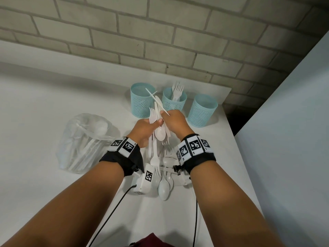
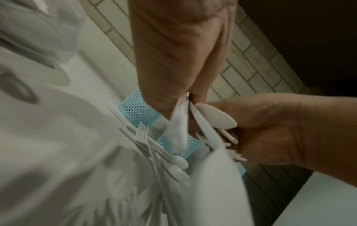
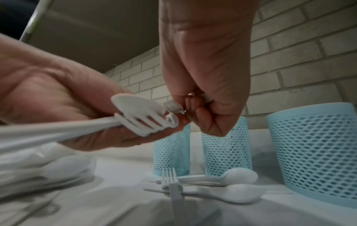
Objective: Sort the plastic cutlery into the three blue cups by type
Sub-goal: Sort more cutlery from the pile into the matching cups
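Observation:
Three blue mesh cups stand by the brick wall: the left cup (image 1: 141,99) and the right cup (image 1: 203,110) show nothing inside, and the middle cup (image 1: 174,102) holds white forks (image 1: 177,90). My left hand (image 1: 156,122) grips a mixed bundle of white cutlery (image 1: 160,133) in front of the cups; forks and a spoon show in the bundle (image 3: 142,116). My right hand (image 1: 164,114) pinches one thin white cutlery piece (image 1: 156,101) that slants up out of the bundle toward the left cup. Its type is unclear.
A clear plastic bag (image 1: 85,143) with more white cutlery lies at the left. Loose spoons (image 1: 163,188) and a fork (image 3: 170,177) lie on the white table (image 1: 44,113) under my wrists. The table's right edge runs close to the right cup.

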A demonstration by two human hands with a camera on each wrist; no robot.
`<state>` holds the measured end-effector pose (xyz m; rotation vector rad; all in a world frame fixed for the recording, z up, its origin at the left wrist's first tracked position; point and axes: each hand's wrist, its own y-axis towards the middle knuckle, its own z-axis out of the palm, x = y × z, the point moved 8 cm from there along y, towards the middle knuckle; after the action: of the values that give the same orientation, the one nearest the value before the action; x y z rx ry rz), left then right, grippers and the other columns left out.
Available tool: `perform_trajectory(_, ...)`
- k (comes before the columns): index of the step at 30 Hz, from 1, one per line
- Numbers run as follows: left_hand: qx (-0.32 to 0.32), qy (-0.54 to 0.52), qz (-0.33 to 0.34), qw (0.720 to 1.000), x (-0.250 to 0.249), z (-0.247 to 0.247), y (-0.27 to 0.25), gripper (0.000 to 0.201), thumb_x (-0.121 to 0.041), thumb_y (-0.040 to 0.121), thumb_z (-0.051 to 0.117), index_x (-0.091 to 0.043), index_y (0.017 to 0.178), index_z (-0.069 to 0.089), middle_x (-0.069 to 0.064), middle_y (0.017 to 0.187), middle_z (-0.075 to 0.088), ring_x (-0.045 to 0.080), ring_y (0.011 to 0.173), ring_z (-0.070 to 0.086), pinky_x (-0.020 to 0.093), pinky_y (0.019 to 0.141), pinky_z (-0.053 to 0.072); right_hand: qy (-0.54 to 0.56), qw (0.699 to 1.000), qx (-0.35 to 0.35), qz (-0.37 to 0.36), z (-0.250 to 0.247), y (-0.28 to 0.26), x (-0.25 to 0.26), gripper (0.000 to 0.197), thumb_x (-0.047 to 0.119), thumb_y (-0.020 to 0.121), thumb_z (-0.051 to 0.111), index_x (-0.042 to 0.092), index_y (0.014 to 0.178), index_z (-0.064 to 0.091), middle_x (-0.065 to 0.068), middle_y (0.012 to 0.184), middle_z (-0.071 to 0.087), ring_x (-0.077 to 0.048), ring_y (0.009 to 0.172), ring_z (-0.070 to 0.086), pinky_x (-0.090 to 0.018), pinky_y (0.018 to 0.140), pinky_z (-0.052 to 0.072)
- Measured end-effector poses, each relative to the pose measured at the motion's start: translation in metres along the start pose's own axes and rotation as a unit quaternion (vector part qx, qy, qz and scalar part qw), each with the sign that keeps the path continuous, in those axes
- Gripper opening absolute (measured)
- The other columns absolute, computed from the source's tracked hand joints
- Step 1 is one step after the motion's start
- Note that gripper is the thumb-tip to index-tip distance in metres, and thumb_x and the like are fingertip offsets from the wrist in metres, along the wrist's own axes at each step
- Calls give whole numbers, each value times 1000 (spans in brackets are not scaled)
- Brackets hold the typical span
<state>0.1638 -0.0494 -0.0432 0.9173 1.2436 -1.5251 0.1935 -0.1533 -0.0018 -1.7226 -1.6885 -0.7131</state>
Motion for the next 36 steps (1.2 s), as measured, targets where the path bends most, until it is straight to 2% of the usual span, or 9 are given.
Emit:
perform_trajectory(5,-2,-25,-8,1000,-2,-9,0,10,-13,91,59,-5,92,65,-2,66,71,11,66,64,21,58,53,90,995,-23,27,-5,8,4,34,24,100,35,10,74,53,0,66,51,-11,55,47,-25,57,38)
perform_trajectory(8,-21,-36,-18,999,-3,-23,1,14,-17,91,59,-5,94,64,4,78,71,13,70,65,25,58,53,251,966,-19,61,-9,24,13,22,16,101,32,14,87,50,0,69,51,-11,54,46,-21,49,39)
perform_trajectory(13,-47,-47,-17,998,-9,-41,2,16,-21,93,57,-5,93,62,-2,71,72,15,72,65,19,55,53,388,919,10,70,-10,52,48,30,35,101,32,16,87,49,4,59,35,-3,34,28,-16,34,21)
perform_trajectory(18,-69,-40,-18,997,-11,-54,3,20,-22,94,55,-3,96,62,4,85,70,12,71,62,12,48,49,495,868,-15,30,-7,79,85,28,10,101,24,14,82,44,-1,63,38,-11,52,37,-23,50,31)
perform_trajectory(25,-102,-4,-19,995,-11,-66,8,25,-23,95,53,-2,104,63,7,102,69,1,65,58,10,49,44,429,901,-55,-34,9,104,90,32,-10,94,21,12,91,44,-4,76,55,-12,73,55,-17,75,44)
perform_trajectory(28,-98,0,-24,995,-10,-64,9,29,-23,96,52,1,110,61,6,99,68,-4,54,57,5,44,41,376,926,-24,-22,21,109,82,28,-8,95,27,10,108,45,-12,100,64,-20,99,59,-26,91,42)
perform_trajectory(30,-92,-1,-30,995,-9,-61,9,31,-21,96,50,2,115,59,9,106,67,-2,58,57,3,41,39,365,930,-23,-13,21,111,77,31,-8,95,32,7,118,47,-18,119,61,-25,113,56,-27,92,42)
perform_trajectory(33,-81,-9,-44,996,-7,-57,8,33,-20,97,50,2,119,56,11,105,67,1,67,56,4,41,41,345,938,-31,-29,12,113,77,36,-6,93,38,4,128,44,-15,127,58,-19,106,54,-17,80,42)
perform_trajectory(36,-66,-5,-56,996,-6,-53,7,32,-22,97,49,1,120,55,10,107,67,3,71,56,6,39,42,312,948,-25,-59,3,110,83,41,-3,92,48,5,132,41,-12,137,49,-17,122,48,-20,96,38)
